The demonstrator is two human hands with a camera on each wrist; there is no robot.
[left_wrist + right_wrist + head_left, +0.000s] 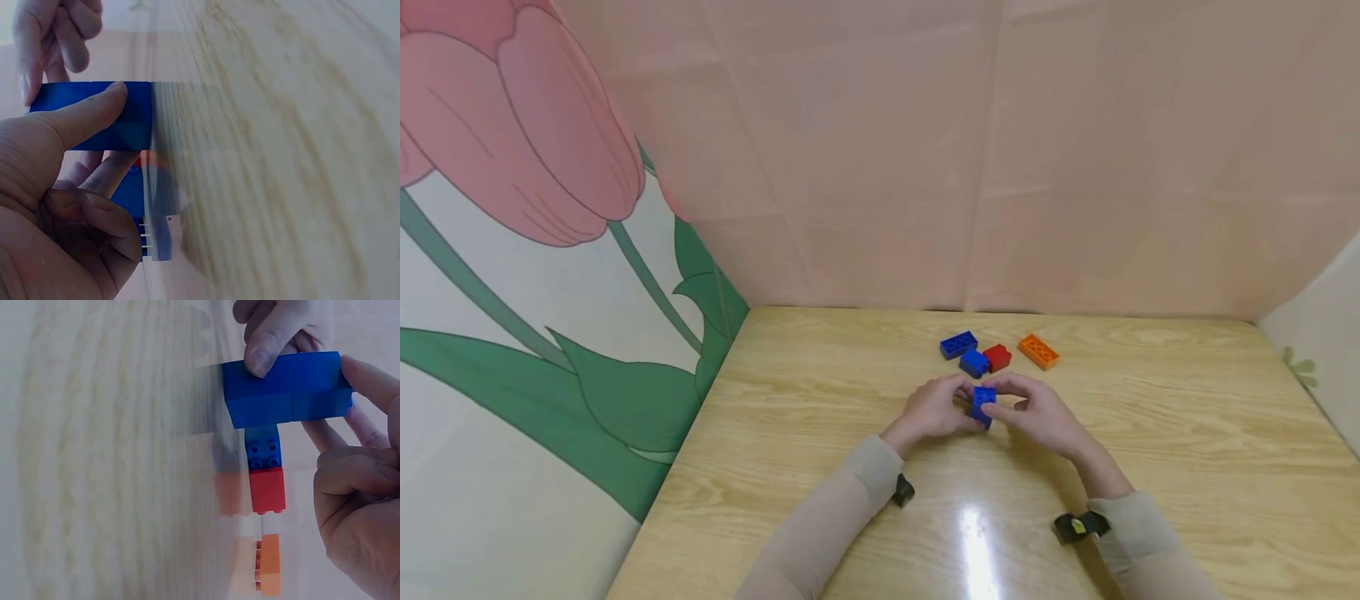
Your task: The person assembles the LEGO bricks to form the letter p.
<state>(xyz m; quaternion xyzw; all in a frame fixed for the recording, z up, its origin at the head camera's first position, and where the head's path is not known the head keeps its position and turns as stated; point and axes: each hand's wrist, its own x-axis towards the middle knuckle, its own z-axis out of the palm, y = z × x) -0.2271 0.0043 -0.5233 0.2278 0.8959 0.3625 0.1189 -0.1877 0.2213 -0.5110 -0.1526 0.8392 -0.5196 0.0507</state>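
Observation:
Two blue toy bricks (982, 406), one stacked on the other, stand upright at the table surface with studs on top. My left hand (936, 407) grips the lower part of the stack, its thumb (103, 112) lying along the side. At the top end, my right hand (1037, 415) pinches the upper brick between thumb and finger. The seam between the two bricks (290, 394) shows in the right wrist view. Part of the stack is covered by my fingers in every view.
Behind the hands lie a dark blue brick (958, 345), a blue brick (974, 362), a red brick (997, 358) touching or nearly touching it, and an orange brick (1038, 352) further right. The wooden table (820, 367) ends at a pink cloth wall (880, 167).

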